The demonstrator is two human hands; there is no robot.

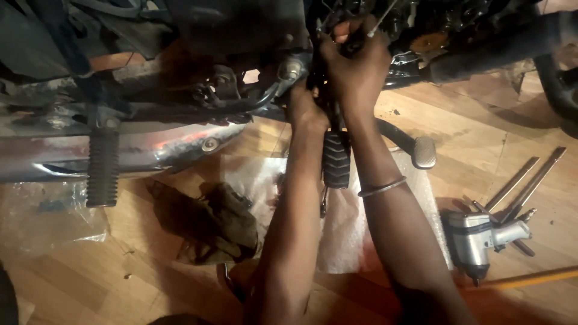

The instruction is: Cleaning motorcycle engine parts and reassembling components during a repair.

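Wooden floorboards lie beneath a motorcycle's underside [180,90]. Right hand [358,66] is clenched around a thin metal rod [380,18] among dark engine parts; left hand [304,108] reaches in just beside it, its grip hidden. The rod could slip, scraping knuckles. Two ribbed footpegs [336,159], one rag [208,222], one impact wrench [481,238], several long tools [530,180].

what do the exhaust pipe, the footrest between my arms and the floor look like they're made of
The exhaust pipe looks like chrome-plated metal: smooth, mirror-bright, reflecting red light. The footrest seems to be black rubber, matte with moulded ribs. The floor looks like wood or wood-look laminate, given its pale planks with grain lines and seams; which one cannot be told.
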